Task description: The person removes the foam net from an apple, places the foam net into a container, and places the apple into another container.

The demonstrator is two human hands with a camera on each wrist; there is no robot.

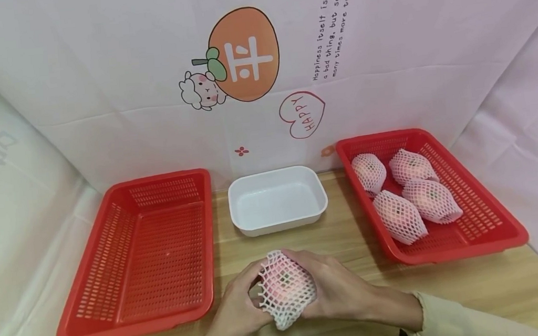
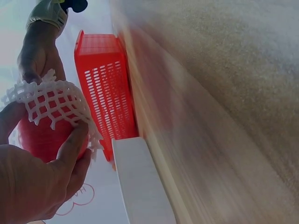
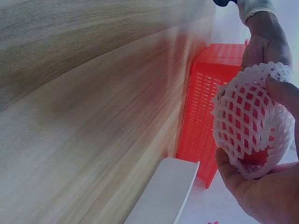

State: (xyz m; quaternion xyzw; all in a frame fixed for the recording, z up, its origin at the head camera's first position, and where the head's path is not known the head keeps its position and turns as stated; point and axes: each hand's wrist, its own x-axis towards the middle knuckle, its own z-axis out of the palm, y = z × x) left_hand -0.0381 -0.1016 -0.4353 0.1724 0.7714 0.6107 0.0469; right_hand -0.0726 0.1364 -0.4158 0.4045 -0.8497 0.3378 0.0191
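Gripping a red fruit [image 2: 38, 140] in a white foam net [image 1: 283, 315], both hands meet near the front of the table [image 1: 346, 246]. Left hand [image 1: 239, 302] curls round one side, thumb and fingers apart across the fruit; in the left wrist view its fingertips touch the net, and bare red skin shows below the mesh. Right hand [image 1: 335, 286] clasps the opposite side, thumb laid over the net. Fruit is held up off the wood, in front of a white tray [image 1: 283, 224] and between two red baskets.

Left basket [image 1: 167, 260]: perforated walls, slatted floor in plain view. Right basket [image 1: 456, 252]: four more netted fruits, grouped toward its far and left part. One [image 1: 369, 173] sits by the left wall, another [image 1: 412, 166] to its right; two lie nearer, one [image 1: 431, 198] just beside the other [image 1: 398, 218].

White tray stands at the back of the table, near the left basket. Behind it, pale cloth [image 1: 138, 67] carries an orange print [image 1: 244, 25] and a red heart outline lettered HAPPY. Pale sleeve [image 1: 456, 318] on the right arm.
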